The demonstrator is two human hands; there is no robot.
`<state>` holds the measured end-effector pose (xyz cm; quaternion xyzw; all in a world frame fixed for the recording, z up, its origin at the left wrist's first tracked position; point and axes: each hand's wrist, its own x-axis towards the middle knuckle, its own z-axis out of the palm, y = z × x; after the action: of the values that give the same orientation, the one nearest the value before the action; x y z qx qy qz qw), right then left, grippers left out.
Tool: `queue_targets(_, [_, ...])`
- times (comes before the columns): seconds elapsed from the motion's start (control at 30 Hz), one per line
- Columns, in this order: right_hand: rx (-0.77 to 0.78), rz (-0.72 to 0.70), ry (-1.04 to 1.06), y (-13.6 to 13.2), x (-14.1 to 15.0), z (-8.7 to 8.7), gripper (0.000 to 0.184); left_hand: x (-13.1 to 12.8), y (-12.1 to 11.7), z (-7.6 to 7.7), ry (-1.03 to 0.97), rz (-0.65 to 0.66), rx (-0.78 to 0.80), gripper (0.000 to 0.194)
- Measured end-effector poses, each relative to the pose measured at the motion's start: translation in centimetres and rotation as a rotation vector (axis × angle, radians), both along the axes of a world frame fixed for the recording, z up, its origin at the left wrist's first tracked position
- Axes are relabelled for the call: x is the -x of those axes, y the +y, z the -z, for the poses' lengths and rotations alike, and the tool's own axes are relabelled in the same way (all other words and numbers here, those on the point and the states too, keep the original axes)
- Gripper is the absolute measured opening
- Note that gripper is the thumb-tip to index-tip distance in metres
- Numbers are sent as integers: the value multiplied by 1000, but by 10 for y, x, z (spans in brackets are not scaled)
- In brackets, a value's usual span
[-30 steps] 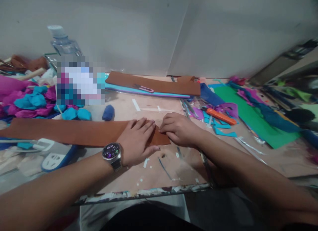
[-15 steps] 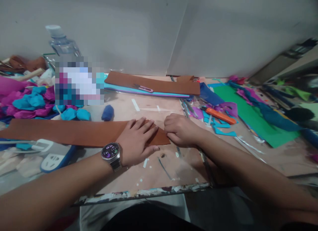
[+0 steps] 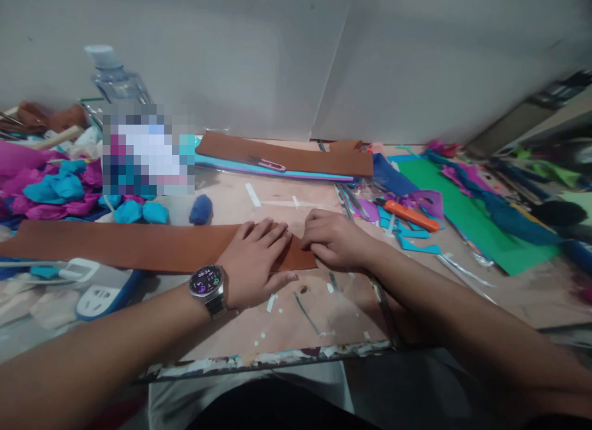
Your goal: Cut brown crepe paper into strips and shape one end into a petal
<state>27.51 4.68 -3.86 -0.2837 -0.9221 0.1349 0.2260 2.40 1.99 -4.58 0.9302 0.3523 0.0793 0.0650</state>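
A long brown strip (image 3: 139,245) of smooth sheet material, perhaps craft foam, lies across the table. My left hand (image 3: 254,257), with a watch on its wrist, rests flat on the strip near its right end, fingers spread. Curled at that end is my right hand (image 3: 335,239), its fingertips pinching the strip's far corner. What lies under those fingertips is hidden. Just behind the strip sits a small dark blue wad (image 3: 200,210).
A pink cutter (image 3: 272,165) lies on a second brown strip (image 3: 319,161) at the back. To the right are an orange utility knife (image 3: 411,216) and a green sheet (image 3: 481,214). A power strip (image 3: 104,291), crumpled coloured pieces (image 3: 60,186) and a bottle (image 3: 118,78) stand left.
My right hand has shifted slightly left and away from me, over the strip's end. The left hand stays in place, pressed on the strip.
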Motion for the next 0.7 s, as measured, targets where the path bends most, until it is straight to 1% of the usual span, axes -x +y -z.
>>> queue_targets(0.17, [27, 46, -26, -1, -2, -1, 31, -1, 1, -2, 0, 5, -12, 81])
queue_targets(0.33, [73, 77, -38, 7, -7, 0, 33, -1, 1, -4, -15, 5, -11, 80])
queue_targets(0.53, [110, -55, -37, 16, -16, -3, 36, 0, 0, -3, -5, -8, 5, 80])
queue_targets(0.7, [158, -101, -27, 18, -21, -5, 31, 0, 1, -3, -23, -5, 20, 81])
